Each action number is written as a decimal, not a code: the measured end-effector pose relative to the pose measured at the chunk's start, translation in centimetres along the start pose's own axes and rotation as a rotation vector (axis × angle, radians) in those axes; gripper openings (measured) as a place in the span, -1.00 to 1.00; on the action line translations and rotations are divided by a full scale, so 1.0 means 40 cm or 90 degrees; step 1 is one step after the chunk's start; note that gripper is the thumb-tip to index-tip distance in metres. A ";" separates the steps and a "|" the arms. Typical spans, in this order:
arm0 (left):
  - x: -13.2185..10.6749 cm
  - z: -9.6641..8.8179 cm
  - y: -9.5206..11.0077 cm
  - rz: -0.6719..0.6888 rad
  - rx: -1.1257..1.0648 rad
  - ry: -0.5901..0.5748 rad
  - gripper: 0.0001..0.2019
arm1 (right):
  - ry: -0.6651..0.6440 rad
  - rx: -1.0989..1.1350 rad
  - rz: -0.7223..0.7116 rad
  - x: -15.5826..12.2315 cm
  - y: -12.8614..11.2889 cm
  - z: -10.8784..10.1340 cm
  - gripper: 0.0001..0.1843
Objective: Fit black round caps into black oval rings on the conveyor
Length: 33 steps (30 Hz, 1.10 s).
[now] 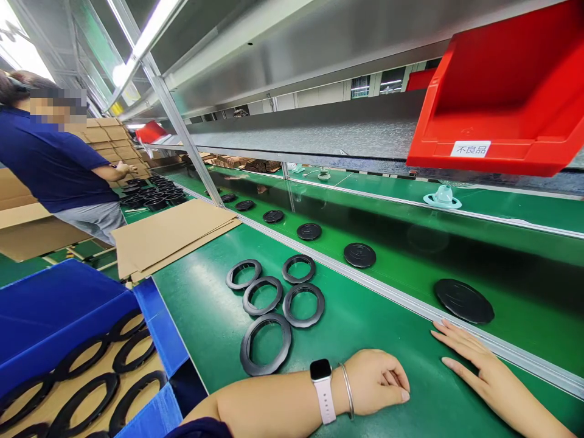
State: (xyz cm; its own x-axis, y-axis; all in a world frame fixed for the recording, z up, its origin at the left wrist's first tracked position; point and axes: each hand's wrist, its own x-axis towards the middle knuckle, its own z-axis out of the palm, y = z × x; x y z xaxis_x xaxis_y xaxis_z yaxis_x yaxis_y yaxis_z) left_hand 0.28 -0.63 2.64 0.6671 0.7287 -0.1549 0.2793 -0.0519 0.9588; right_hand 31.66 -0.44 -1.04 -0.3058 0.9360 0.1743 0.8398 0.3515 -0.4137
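My left hand [381, 382], with a watch [320, 370] and a bangle on its wrist, rests on the green table [365, 322]. Its fingers are curled in, and nothing shows in them. My right hand [488, 365] lies open near the metal rail [410, 307], fingers stretched out and holding nothing. Just beyond those fingertips, a black round disc [463, 300] sits on the green conveyor belt [401, 274]. More such discs form a line behind it, including one disc [359, 255] farther left. Several black rings [266, 344] lie on the table left of my left hand.
At the lower left, a blue box [155, 316] holds more black rings on cardboard. Flat cardboard sheets [173, 234] lie beyond it. A red bin [497, 115] hangs at upper right. Another person [55, 152] stands at far left near stacked black parts [155, 193].
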 end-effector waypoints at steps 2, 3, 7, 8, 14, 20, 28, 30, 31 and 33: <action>0.000 -0.001 0.000 0.001 -0.001 0.000 -0.77 | 0.005 -0.002 0.000 0.000 0.000 0.000 -0.41; 0.000 -0.001 0.000 0.001 -0.001 0.000 -0.77 | 0.006 -0.002 0.000 0.000 0.000 0.000 -0.41; -0.001 -0.001 0.000 0.001 -0.001 0.001 -0.77 | -0.003 0.002 0.000 0.001 -0.001 -0.001 -0.41; -0.001 -0.001 -0.001 0.003 -0.001 0.001 -0.77 | -0.004 0.003 0.000 0.001 -0.001 -0.001 -0.41; -0.001 0.000 -0.004 0.009 -0.004 0.003 -0.78 | 0.008 0.004 0.000 0.003 -0.006 -0.003 -0.41; -0.001 0.001 0.000 0.004 -0.008 0.002 -0.79 | -0.001 0.001 -0.002 0.004 -0.006 -0.001 -0.41; 0.000 0.001 -0.005 0.012 -0.015 0.000 -0.80 | -0.005 -0.006 -0.007 0.001 0.004 0.004 -0.42; 0.000 0.001 -0.005 0.013 -0.016 0.000 -0.80 | -0.007 -0.008 -0.008 0.002 0.005 0.005 -0.42; -0.001 0.001 -0.005 0.013 -0.016 0.001 -0.80 | -0.009 -0.009 -0.008 0.002 0.005 0.005 -0.43; -0.001 0.001 -0.004 0.013 -0.015 0.003 -0.79 | -0.012 -0.010 -0.009 0.003 0.005 0.004 -0.43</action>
State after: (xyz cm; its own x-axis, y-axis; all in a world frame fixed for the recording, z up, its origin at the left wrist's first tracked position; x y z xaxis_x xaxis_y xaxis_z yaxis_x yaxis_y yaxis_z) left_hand 0.24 -0.67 2.48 0.6687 0.7312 -0.1345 0.2492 -0.0500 0.9672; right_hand 31.71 -0.27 -1.25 -0.3267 0.9309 0.1631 0.8419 0.3651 -0.3973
